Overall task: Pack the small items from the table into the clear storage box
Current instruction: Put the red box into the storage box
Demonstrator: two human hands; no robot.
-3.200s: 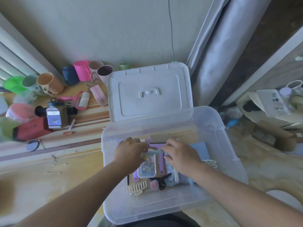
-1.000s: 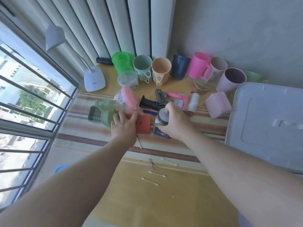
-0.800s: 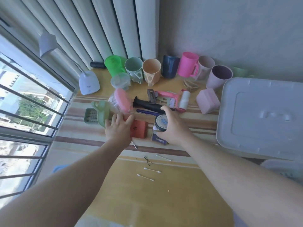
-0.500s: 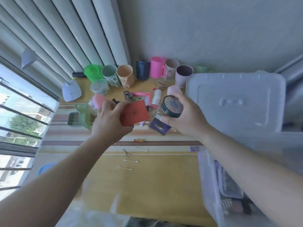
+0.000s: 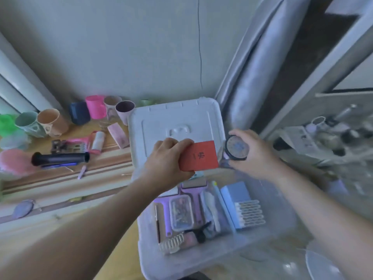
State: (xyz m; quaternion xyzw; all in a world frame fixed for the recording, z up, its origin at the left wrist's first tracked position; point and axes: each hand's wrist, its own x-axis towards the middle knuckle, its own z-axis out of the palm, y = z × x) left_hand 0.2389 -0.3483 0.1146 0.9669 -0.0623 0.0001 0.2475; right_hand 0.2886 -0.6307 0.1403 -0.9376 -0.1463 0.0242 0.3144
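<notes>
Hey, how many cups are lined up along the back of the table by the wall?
7, left to right: green cup at the frame edge, mint cup, peach cup, navy cup, pink cup, beige cup, lilac cup. Another greenish one may hide behind the lid.

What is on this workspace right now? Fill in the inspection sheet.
Surface: wooden table, striped.
Job's things: clear storage box open, part filled; lid lies behind it.
Clutter: mugs, black tube, lint roller.
Grippers: left hand holds red card; right hand holds round tin, both above the box.
Cables: thin wire on wall.
Surroundings: curtain, cluttered shelf.
</notes>
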